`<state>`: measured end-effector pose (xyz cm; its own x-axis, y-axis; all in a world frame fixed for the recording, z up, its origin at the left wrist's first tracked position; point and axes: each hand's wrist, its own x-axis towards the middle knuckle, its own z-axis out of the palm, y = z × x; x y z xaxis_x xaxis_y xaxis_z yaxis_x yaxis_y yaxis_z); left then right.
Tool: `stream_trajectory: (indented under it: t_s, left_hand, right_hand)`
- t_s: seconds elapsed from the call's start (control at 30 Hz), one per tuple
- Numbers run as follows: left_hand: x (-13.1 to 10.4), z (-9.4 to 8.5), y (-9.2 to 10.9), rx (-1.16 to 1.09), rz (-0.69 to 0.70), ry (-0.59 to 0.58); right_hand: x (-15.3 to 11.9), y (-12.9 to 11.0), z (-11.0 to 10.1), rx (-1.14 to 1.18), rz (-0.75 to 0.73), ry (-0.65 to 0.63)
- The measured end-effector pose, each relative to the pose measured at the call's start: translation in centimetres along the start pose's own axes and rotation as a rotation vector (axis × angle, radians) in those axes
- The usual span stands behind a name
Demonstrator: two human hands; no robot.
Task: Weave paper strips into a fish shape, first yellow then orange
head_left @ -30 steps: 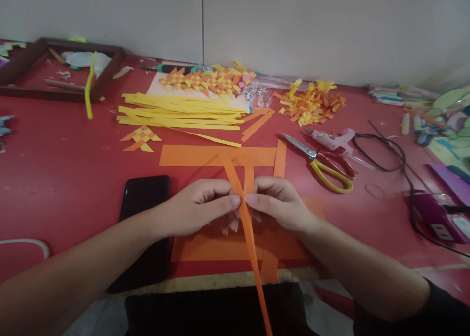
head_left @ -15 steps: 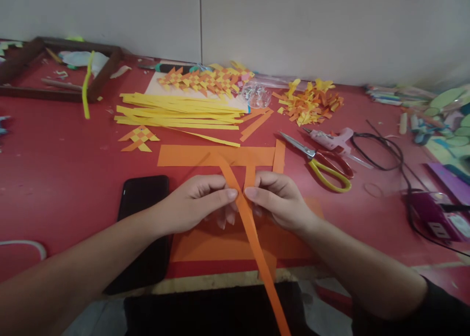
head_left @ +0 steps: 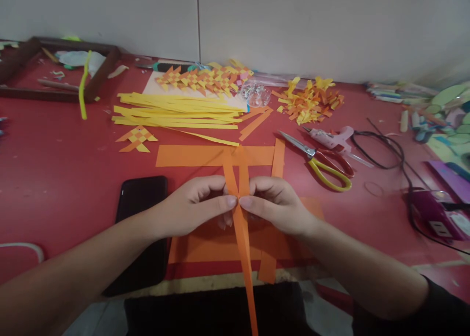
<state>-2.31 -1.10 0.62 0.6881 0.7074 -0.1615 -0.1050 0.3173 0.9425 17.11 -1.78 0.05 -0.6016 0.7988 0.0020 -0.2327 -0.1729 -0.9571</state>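
Note:
Both my hands pinch a long orange paper strip (head_left: 244,257), close together above the table's front edge. My left hand (head_left: 200,204) is closed, thumb on top of the strip. Thumb to thumb with it, my right hand (head_left: 277,204) grips the strip from the other side. Above the thumbs the paper parts into two lengths in a narrow V; below, it hangs past the table edge. Fingers behind the paper are partly hidden. Under my hands lie orange paper sheets (head_left: 205,248), and a wide orange band (head_left: 191,156) lies just beyond.
A black phone (head_left: 141,209) lies left of my hands. Scissors (head_left: 316,160) and a pink glue gun (head_left: 332,138) with a black cord lie right. Farther back are yellow strips (head_left: 176,111), a woven paper fish (head_left: 137,138), paper scraps (head_left: 308,101) and a wooden frame (head_left: 106,72).
The hanging end of the strip has swung left and now drops more nearly straight. The upper lengths have drawn closer together, and my right thumb has shifted slightly left and down.

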Motion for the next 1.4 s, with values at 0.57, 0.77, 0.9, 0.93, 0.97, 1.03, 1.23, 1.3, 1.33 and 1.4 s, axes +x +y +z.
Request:
stream_trajectory:
  t_s: [0.57,0.77,0.9,0.93,0.97,1.03,1.23,1.3,1.33,1.4]
  left_hand:
    - [-0.39,0.07,-0.26,-0.059,-0.123,-0.051]
    - [-0.22,0.12,0.02,-0.062,-0.048,-0.05]
    - [-0.11,0.11,-0.04,-0.082,-0.028,-0.041]
    - [-0.06,0.09,-0.09,-0.091,-0.018,-0.041]
    - [-0.02,0.05,-0.14,-0.099,-0.009,-0.039]
    - [0.03,0.0,-0.2,-0.111,0.003,-0.031]
    - [-0.21,0.16,-0.01,-0.101,-0.057,-0.096]
    - [-0.35,0.21,0.03,-0.073,-0.093,-0.133]
    - [-0.4,0.21,0.02,-0.059,-0.104,-0.134]
    - [-0.45,0.16,-0.05,-0.032,-0.108,-0.115]
  right_hand:
    - [-0.09,0.4,-0.53,-0.026,0.077,0.152]
    - [-0.11,0.08,-0.32,-0.016,0.073,0.059]
    - [-0.09,0.14,-0.16,-0.003,0.042,0.057]
    - [-0.11,0.19,-0.17,0.004,0.039,0.059]
    - [-0.13,0.24,-0.19,0.01,0.041,0.069]
    - [-0.18,0.31,-0.25,0.018,0.059,0.107]
    - [-0.1,0.33,-0.24,-0.014,0.05,0.202]
    - [-0.08,0.35,-0.28,-0.018,0.061,0.207]
    - [-0.09,0.37,-0.31,-0.014,0.069,0.2]
    - [-0.13,0.38,-0.39,-0.005,0.09,0.171]
